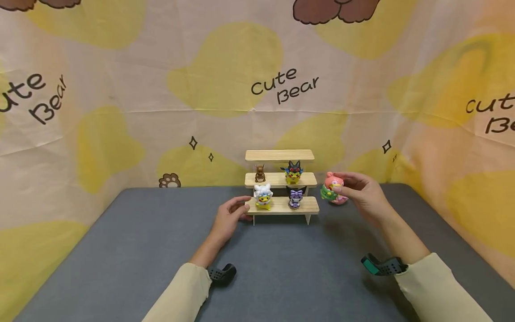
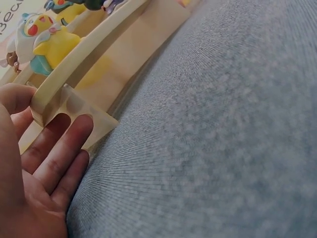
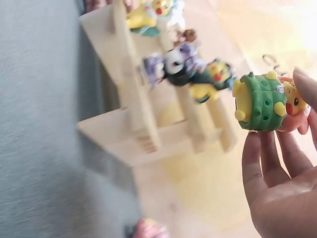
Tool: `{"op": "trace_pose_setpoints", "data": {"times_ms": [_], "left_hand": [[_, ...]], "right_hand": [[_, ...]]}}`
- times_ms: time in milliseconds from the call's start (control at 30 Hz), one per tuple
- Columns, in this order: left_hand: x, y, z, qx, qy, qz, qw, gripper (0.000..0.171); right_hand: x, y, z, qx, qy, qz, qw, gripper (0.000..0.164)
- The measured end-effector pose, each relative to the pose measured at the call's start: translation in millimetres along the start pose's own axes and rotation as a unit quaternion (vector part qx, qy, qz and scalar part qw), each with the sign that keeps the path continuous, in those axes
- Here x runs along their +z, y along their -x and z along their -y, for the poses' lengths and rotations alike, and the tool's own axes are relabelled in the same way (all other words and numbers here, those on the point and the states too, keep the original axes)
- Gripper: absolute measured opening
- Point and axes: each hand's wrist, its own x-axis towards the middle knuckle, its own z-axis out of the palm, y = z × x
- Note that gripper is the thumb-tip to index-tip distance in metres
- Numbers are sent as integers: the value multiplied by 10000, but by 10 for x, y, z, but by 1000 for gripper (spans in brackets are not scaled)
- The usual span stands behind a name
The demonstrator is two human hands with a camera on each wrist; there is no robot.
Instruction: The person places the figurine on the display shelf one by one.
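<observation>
My right hand (image 1: 366,197) pinches a pink and green figurine (image 3: 262,103) between thumb and fingers, in the air right of a three-tier wooden display stand (image 1: 281,206). On the stand's lowest tier are a white-hooded yellow figurine (image 1: 263,197) and a purple and black figurine (image 1: 295,198). The middle tier holds a brown figurine (image 1: 260,173) and a black-eared yellow figurine (image 1: 294,172). At the left end of the lowest tier, my left hand (image 1: 228,219) holds the board, its thumb side at the edge and other fingers (image 2: 64,153) underneath.
Another pink object (image 3: 150,230), partly cut off, shows at the bottom of the right wrist view. The stand rests on a grey cloth-covered table (image 1: 281,268). Behind it hangs a yellow-patterned backdrop (image 1: 225,67) with printed lettering.
</observation>
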Motion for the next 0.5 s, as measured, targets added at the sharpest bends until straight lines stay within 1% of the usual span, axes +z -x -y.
{"op": "trace_pose_setpoints", "data": {"times_ms": [67, 167, 267, 333, 500], "left_hand": [[3, -1, 5, -1, 46, 20, 10000, 30], [13, -8, 8, -39, 79, 73, 9999, 30], [9, -3, -7, -93, 36, 0, 9999, 28], [-3, 2, -16, -120, -5, -32, 9999, 28], [-17, 2, -9, -159, -129, 14, 9998, 29]], "right_hand": [[22, -43, 78, -121, 26, 91, 9999, 33], [80, -116, 205, -305, 226, 243, 9990, 34], [172, -210, 338, -328, 542, 378, 9973, 34], [241, -283, 420, -269, 697, 469, 9961, 35], [384, -490, 553, -239, 1020, 516, 9932, 33]]}}
